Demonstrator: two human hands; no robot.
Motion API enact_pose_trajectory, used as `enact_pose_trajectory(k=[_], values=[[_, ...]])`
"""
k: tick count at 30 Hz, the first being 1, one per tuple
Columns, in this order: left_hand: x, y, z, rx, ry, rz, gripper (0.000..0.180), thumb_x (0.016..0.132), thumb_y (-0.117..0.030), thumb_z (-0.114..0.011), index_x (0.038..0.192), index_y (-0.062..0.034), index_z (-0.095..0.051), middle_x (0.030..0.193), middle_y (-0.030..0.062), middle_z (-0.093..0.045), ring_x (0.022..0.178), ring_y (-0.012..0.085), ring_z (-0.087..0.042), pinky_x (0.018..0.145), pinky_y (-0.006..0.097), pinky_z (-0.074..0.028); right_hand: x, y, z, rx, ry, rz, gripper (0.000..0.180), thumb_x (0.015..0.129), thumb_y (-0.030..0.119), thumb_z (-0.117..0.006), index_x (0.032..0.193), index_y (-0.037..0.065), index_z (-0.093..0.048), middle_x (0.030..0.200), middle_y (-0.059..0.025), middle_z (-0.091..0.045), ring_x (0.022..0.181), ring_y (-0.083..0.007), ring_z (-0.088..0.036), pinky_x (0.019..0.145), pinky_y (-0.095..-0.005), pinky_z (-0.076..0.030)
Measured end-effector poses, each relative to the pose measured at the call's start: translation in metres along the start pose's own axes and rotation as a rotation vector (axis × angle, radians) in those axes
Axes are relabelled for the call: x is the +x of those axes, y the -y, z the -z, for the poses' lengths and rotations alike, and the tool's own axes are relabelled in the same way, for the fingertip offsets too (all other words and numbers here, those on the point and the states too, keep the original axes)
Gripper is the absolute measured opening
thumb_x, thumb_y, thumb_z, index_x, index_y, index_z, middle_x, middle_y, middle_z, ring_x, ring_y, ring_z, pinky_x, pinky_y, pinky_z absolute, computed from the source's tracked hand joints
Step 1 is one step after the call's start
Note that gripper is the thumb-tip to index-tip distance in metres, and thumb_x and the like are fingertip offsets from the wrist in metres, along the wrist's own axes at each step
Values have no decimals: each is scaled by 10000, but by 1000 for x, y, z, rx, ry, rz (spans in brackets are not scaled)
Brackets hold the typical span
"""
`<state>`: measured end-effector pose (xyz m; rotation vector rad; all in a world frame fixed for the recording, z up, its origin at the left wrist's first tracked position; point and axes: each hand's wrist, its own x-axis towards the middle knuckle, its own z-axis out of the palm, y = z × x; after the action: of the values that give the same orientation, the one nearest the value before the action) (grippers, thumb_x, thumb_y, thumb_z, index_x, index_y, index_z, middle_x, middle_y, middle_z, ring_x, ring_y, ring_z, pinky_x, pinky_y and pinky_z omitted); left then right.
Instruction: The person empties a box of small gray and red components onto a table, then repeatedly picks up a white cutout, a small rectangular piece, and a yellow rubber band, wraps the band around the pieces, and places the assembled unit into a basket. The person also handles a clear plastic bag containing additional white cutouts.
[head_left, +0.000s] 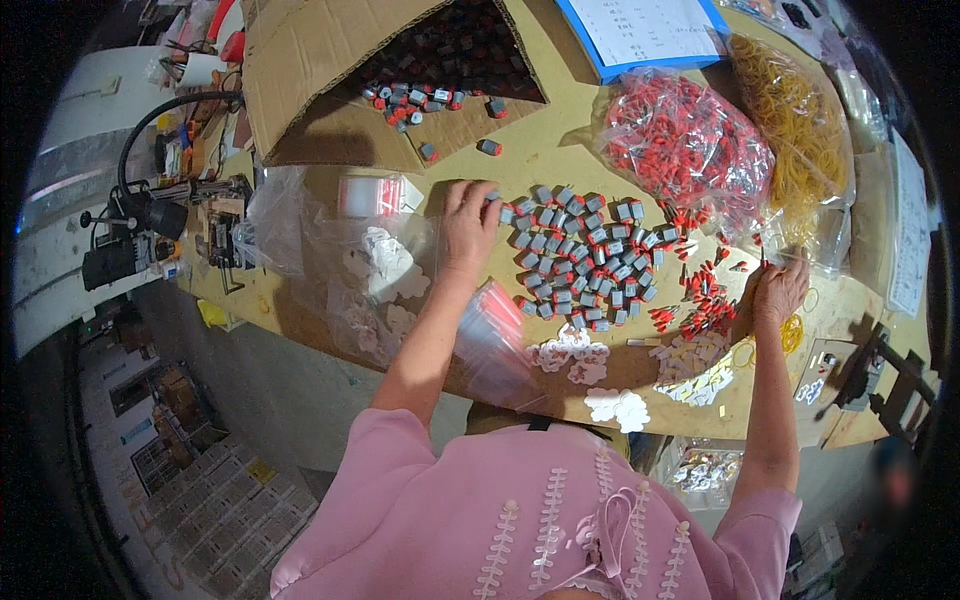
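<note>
We had several dozen grey-and-red pieces (583, 267) in one cluster mid-table, overlapping too much for an exact count. Our one left hand (467, 226) reached its left edge, fingers bent and narrow, one piece at the fingertips; we could not tell whether it was gripped. Our one right hand (781, 290) was on the far side, beside one pile of small red pieces (708, 302); we could not tell whether it held anything. Nearer us lay two piles of white cut-outs, one (572, 352) beside one fan of clear bags (492, 335), the other (617, 408) at the table edge. Beyond sat one cardboard box (335, 70), three grey-and-red pieces scattered at its mouth, one bag of red parts (685, 135) and one bag of yellow bands (797, 125).
</note>
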<state>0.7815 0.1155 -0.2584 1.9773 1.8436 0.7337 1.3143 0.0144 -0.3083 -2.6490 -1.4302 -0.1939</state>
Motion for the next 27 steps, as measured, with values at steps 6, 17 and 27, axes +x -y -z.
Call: enact_pose_trajectory(k=[6, 17, 27], values=[[58, -14, -5, -99, -129, -110, 354, 949, -186, -668, 1269, -41, -629, 1358, 179, -569, 1221, 370, -557, 1021, 443, -465, 1, 6, 6, -5, 6, -6, 557, 1011, 327, -467, 1532, 131, -453, 1543, -152, -479, 1439, -348, -420, 1206, -459, -305], [39, -40, -39, -268, 169, -163, 303, 974, -197, -630, 1245, -64, -656, 1320, 161, -618, 1204, 358, -600, 1031, 453, -483, 2, 4, 6, 33, 4, 13, 542, 1004, 317, -468, 1513, 129, -476, 1569, -117, -463, 1449, -347, -409, 1208, -455, -292], [78, 59, -11, 191, -151, -9, 478, 978, -215, -587, 1415, -37, -519, 1530, 200, -416, 1375, 416, -411, 1171, 515, -310, 4, 9, 7, -1, 21, -19, 543, 1007, 335, -474, 1523, 163, -466, 1537, -121, -499, 1438, -336, -425, 1213, -456, -295]])
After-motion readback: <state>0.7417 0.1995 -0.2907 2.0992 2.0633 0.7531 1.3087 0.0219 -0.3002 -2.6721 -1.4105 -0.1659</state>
